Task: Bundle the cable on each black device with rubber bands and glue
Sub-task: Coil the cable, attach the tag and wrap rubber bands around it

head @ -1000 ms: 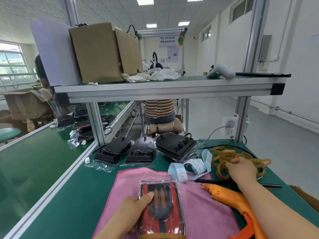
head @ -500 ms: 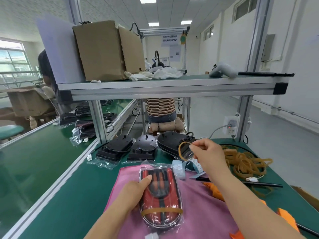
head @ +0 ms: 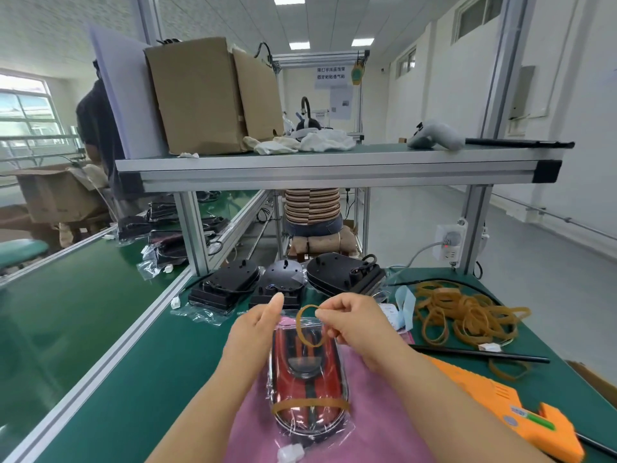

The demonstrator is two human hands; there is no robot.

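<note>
The red-and-black oval device in a clear plastic bag (head: 309, 379) is laid lengthwise on a pink cloth (head: 384, 429) and is gripped at its far left edge by the left hand (head: 253, 332), thumb raised straight, the other fingers hidden behind the bag. A tan rubber band loop (head: 298, 329) is pinched between thumb and fingertips of the right hand (head: 360, 325) and held just above the device's far end. A second tan band (head: 310, 404) is already wrapped across the near end. At 12 o'clock three black devices (head: 283, 282) are ranged close to the cloth's far edge. At 2 o'clock a pile of tan rubber bands (head: 467, 315) is seen, and at 4 o'clock an orange glue gun (head: 494, 399). At 9 o'clock a strip of green table mat (head: 160, 379) is bounded by an aluminium edge rail (head: 110, 355).
</note>
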